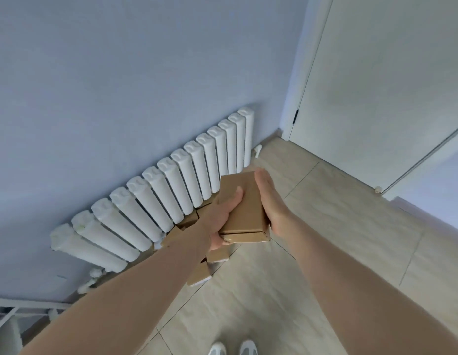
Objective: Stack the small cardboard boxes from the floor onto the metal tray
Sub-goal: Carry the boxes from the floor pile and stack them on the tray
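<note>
Though held between both hands [224, 213], plain cardboard box [244, 203], no legible print.

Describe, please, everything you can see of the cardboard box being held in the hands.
The held box is a small, flat, rectangular carton of plain brown cardboard, closed, with a seam and a flap edge showing at its near end. It is held above the tiled floor, in front of the radiator, its long side pointing away from the person. The left hand grips it, thumb on top and fingers beneath; the right hand lies flat against its right side.
</note>
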`<state>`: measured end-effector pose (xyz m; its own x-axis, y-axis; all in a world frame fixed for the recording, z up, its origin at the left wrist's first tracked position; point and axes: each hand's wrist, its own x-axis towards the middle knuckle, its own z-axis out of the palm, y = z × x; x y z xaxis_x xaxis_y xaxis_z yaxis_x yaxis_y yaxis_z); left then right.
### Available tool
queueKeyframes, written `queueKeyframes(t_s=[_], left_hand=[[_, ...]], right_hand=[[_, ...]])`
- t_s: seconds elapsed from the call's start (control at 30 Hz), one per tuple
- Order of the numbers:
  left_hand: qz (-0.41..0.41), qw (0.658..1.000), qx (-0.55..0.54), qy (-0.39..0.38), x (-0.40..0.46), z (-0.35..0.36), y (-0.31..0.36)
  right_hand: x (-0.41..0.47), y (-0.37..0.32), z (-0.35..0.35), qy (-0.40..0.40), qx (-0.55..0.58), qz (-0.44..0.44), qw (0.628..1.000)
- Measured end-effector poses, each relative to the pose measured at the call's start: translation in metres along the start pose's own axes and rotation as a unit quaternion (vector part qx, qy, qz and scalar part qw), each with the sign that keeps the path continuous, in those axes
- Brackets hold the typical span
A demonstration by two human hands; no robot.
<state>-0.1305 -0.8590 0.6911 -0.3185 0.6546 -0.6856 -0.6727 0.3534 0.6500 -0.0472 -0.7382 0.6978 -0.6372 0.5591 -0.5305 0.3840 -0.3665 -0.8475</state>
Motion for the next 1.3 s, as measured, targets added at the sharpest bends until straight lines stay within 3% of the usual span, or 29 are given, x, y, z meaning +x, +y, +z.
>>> queueKeyframes(t_s=[0.33,0.6,0.67,0.7,0.77,0.83,0.9,1.0,1.3], left_hand=[[0.046,0.997,0.041,-0.040,0.010,0.079,0.024],[-0.019,0.989,0.128,-0.075,0.008,0.158,0.008],[0.023,0.984,0.172,-0.048,0.061,0.167,-0.010],[0.028,0.986,0.160,-0.032,0.159,0.171,-0.048],[0.010,0.986,0.108,-0.123,0.266,0.205,-0.098],[-0.004,0.984,0.114,-0.138,0.212,0.246,-0.104],[-0.058,0.973,0.172,-0.142,0.042,0.309,-0.069],[-0.054,0.968,0.181,-0.166,0.004,0.357,-0.084],[-0.076,0.948,0.256,-0.173,0.000,0.495,-0.139]], right_hand=[[-0.058,-0.012,-0.053,0.103,0.055,0.040,0.992],[-0.105,-0.011,-0.122,0.206,0.068,0.061,0.974],[-0.128,-0.018,-0.142,0.200,0.090,0.055,0.974],[-0.142,-0.020,-0.154,0.207,0.094,0.044,0.973],[-0.190,-0.041,-0.163,0.207,0.118,0.038,0.970],[-0.193,-0.022,-0.197,0.224,0.112,0.048,0.967],[-0.187,0.015,-0.252,0.262,0.111,0.062,0.957],[-0.204,0.041,-0.314,0.294,0.143,0.057,0.943],[-0.250,0.070,-0.433,0.327,0.207,0.054,0.921]])
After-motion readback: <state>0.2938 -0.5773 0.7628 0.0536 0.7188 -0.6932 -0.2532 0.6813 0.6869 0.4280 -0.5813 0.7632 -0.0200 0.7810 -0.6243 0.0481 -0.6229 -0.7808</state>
